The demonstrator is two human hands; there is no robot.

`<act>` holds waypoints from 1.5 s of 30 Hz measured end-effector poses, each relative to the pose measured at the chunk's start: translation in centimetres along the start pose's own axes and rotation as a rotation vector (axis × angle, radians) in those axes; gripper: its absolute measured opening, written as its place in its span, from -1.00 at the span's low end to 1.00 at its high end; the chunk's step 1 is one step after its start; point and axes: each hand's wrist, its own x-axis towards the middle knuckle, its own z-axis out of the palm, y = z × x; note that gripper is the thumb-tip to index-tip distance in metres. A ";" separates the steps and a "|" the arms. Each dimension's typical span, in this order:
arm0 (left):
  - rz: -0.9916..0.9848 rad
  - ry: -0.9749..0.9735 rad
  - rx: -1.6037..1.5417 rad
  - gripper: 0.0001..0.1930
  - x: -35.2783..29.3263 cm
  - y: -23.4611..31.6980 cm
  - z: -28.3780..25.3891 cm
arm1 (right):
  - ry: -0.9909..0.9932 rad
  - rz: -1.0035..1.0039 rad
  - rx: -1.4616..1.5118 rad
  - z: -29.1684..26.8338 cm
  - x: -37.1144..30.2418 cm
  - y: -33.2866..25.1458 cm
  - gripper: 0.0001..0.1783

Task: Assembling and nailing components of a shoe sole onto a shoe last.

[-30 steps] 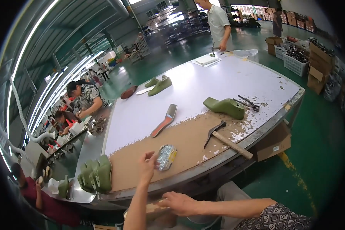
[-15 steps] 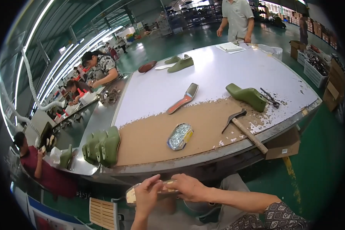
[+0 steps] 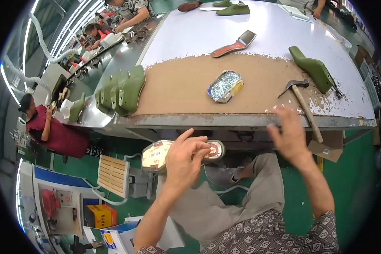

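My left hand (image 3: 183,160) grips a shoe last (image 3: 153,157) across its middle, above my lap. Its sole faces up, with a pale, written-on insole on it; the fingers hide the middle part. My right hand (image 3: 288,134) is off the last, fingers spread and holding nothing, in front of the table's edge. Nearest to it lies a hammer (image 3: 305,108) with a wooden handle that overhangs this edge. Left of the hammer, an open box of small metal nails (image 3: 225,86) rests on the brown board.
Several green lasts (image 3: 131,91) stand at the table's left. Another green last (image 3: 313,70) lies beyond the hammer, beside dark pincers (image 3: 338,89). A red-soled piece (image 3: 235,45) lies further back. A slatted stool (image 3: 113,177) stands left of my knees. Co-workers sit along the left bench (image 3: 110,74).
My right hand has let go of the last and moved right, toward the hammer, fingers opening. My left hand keeps the last, now turned sole up. The view has tilted downward.
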 end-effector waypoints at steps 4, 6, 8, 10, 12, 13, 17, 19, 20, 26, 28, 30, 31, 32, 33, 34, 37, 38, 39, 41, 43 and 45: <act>-0.074 0.018 -0.014 -0.95 -0.1 0.1 0.2 | -0.008 0.105 -0.359 -1.9 -1.2 6.8 -0.49; -0.109 0.020 -0.036 -0.95 -0.5 -0.4 0.2 | -0.162 0.204 -0.321 -2.2 -1.3 8.6 -0.54; -0.110 0.021 -0.027 -0.94 -0.4 -0.5 0.0 | -0.252 0.274 -0.298 -3.0 -0.5 9.1 -0.55; -0.077 0.015 -0.023 -0.95 -0.1 0.1 0.1 | -0.369 0.369 -0.268 -5.0 0.1 8.3 -0.58; -0.086 0.025 0.030 -0.95 -0.3 0.3 0.0 | -0.138 0.193 -0.096 -3.5 -0.6 8.3 -0.57; -0.073 -0.001 0.053 -0.94 -0.1 0.5 0.0 | 0.098 0.026 0.063 -2.9 -1.3 8.0 -0.56; -0.048 -0.032 0.077 -0.92 0.0 0.4 0.1 | -0.214 0.553 0.656 -6.0 -4.0 0.7 -0.52; -0.066 -0.038 0.068 -0.91 0.0 -0.2 -0.1 | -0.457 0.377 0.619 -7.5 -2.5 -2.1 -0.50; -0.080 -0.046 0.050 -0.90 0.0 -0.2 -0.2 | -0.352 0.137 0.621 -7.2 -2.5 -2.9 -0.49; -0.120 -0.053 0.025 -0.89 -0.1 0.2 -0.2 | -0.141 -0.128 0.829 -9.3 0.4 -7.2 -0.46; -0.093 -0.064 0.071 -0.88 0.3 0.3 -0.2 | -0.320 -0.125 0.638 -8.9 0.9 -8.0 -0.44; -0.138 -0.092 0.076 -0.87 0.4 0.8 -0.2 | -0.398 -0.040 0.718 -7.1 1.3 -8.3 -0.43; -0.140 -0.093 0.085 -0.87 0.4 0.8 -0.5 | -0.396 -0.042 0.726 -7.1 1.4 -8.3 -0.43; -0.143 -0.151 0.109 -0.82 0.4 0.8 -0.7 | -0.354 -0.077 0.697 -7.7 1.4 -8.4 -0.43; -0.145 -0.211 0.132 -0.77 0.3 0.8 -1.0 | -0.311 -0.110 0.666 -8.1 1.3 -8.4 -0.43; -0.141 -0.217 0.129 -0.77 0.1 0.7 -1.4 | -0.283 -0.155 0.645 -8.0 1.0 -7.9 -0.44; 0.004 -0.162 0.189 -0.55 0.1 0.0 -2.9 | -0.258 0.143 0.971 -8.0 -0.8 -7.1 -0.47; 0.075 -0.236 0.336 -0.48 0.4 -0.7 -3.5 | -0.362 0.342 1.025 -7.7 -1.0 -6.4 -0.46; 0.147 -0.309 0.482 -0.41 0.6 -1.2 -3.9 | -0.358 0.346 1.023 -8.1 -1.1 -6.1 -0.46; 0.163 -0.313 0.453 -0.43 0.7 -1.3 -3.7 | -0.527 0.645 0.971 -9.2 -1.4 -5.8 -0.44; 0.093 -0.307 0.445 -0.40 0.7 -1.1 -3.5 | -0.461 0.606 0.954 -9.1 -2.3 -5.6 -0.43; 0.080 -0.316 0.446 -0.42 0.8 -0.8 -3.2 | -0.236 0.432 1.021 -9.3 -3.0 -5.6 -0.42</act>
